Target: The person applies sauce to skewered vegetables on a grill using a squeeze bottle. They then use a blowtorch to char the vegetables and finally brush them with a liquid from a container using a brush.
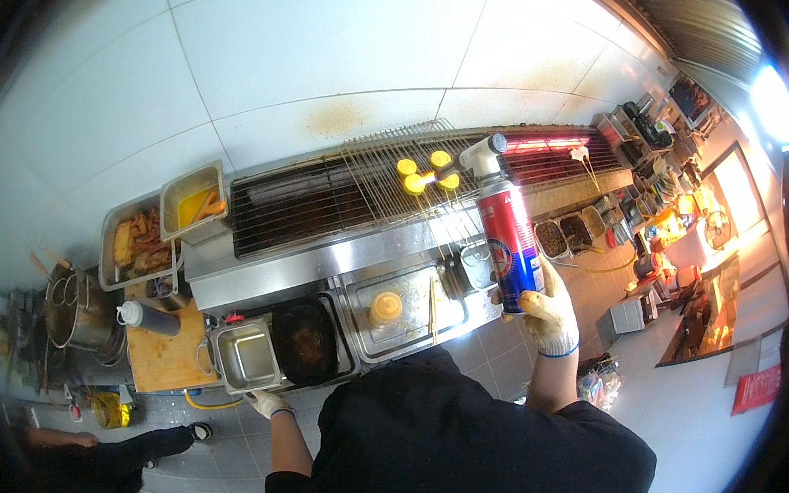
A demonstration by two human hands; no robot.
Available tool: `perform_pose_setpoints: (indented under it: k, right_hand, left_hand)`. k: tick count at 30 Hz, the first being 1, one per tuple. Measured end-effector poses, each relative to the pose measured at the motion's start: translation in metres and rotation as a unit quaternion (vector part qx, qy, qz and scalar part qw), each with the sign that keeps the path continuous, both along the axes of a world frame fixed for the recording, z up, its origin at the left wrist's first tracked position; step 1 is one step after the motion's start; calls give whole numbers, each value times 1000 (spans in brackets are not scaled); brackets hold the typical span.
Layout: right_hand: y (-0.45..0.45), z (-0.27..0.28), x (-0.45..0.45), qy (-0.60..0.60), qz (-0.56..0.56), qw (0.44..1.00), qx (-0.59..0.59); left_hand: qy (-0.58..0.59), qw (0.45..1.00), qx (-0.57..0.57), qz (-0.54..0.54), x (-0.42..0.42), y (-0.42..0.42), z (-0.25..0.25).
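My right hand (544, 308), in a stained white work glove, grips the base of a red and blue gas canister (508, 246) with a torch head (482, 156) on top. The nozzle points left at several yellow, round skewered pieces (415, 183) on a wire rack (389, 153) over the grill; a bright glow shows between them. My left hand (267, 403), also gloved, is at the near edge of the counter, just below an empty steel pan (246, 355); its fingers are partly hidden, and I cannot tell whether it holds anything.
A black pan (305, 343) and a steel tray (366, 343) with a sauce jar (385, 309) stand before me. Left are a squeeze bottle (148, 318), a wooden board (164, 362) and a food tray (113, 280). Red heating elements (544, 145) glow right. Another person (110, 467) stands lower left.
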State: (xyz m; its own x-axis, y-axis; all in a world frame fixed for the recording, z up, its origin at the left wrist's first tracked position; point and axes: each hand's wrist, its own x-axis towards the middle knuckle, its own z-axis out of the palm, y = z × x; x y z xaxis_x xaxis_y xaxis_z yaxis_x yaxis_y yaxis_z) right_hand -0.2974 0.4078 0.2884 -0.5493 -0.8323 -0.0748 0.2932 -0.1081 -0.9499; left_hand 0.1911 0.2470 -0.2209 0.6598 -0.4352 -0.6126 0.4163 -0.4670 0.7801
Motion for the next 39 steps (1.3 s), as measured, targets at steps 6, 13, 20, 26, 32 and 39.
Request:
perform_pose_setpoints:
  k: [6,13,20,26,32,39]
  right_hand:
    - [-3,-1,-3,-15,12,1000,-8]
    - [1,-7,-6,-14,-11,1000,-10]
    - [-6,-17,-9,-6,-3,1000,-21]
    - [-1,-25,-11,-2,-13,1000,-18]
    - [-9,-28,-13,2,-4,1000,-25]
    - [-9,-28,-10,-8,-1,1000,-23]
  left_hand:
    - [-132,986,37,-92,24,8,-29]
    - [-119,992,0,-45,-4,2,-4]
    - [-66,997,16,-43,23,-1,-29]
    - [-64,994,46,-79,-33,2,71]
    - [-44,997,39,-54,-2,3,23]
    - [-19,996,78,-26,6,-3,-11]
